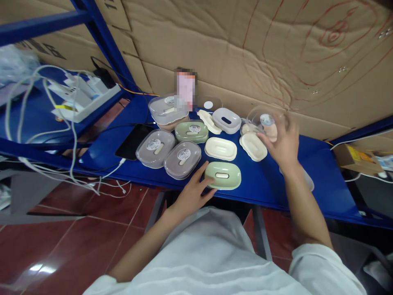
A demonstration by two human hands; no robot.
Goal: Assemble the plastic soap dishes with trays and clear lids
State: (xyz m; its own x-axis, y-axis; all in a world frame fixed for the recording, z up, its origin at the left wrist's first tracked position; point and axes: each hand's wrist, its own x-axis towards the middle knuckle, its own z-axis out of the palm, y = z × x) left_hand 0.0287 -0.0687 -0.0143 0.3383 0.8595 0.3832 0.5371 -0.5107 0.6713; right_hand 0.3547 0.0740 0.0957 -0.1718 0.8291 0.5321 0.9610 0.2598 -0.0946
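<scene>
Blue shelf [276, 184]: holds approx. a dozen soap boxes, plus a dark tablet [133, 141] at its L end. My L hand [193, 192]: fingers spread, touching the green soap box [223, 175] at front edge. My R hand [284, 141]: clamped on clear lid [264, 116], raised above cream trays [253, 145].

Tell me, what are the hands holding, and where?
Right hand grips a clear plastic lid by its right edge. Left hand only touches the green oval soap box.
</scene>
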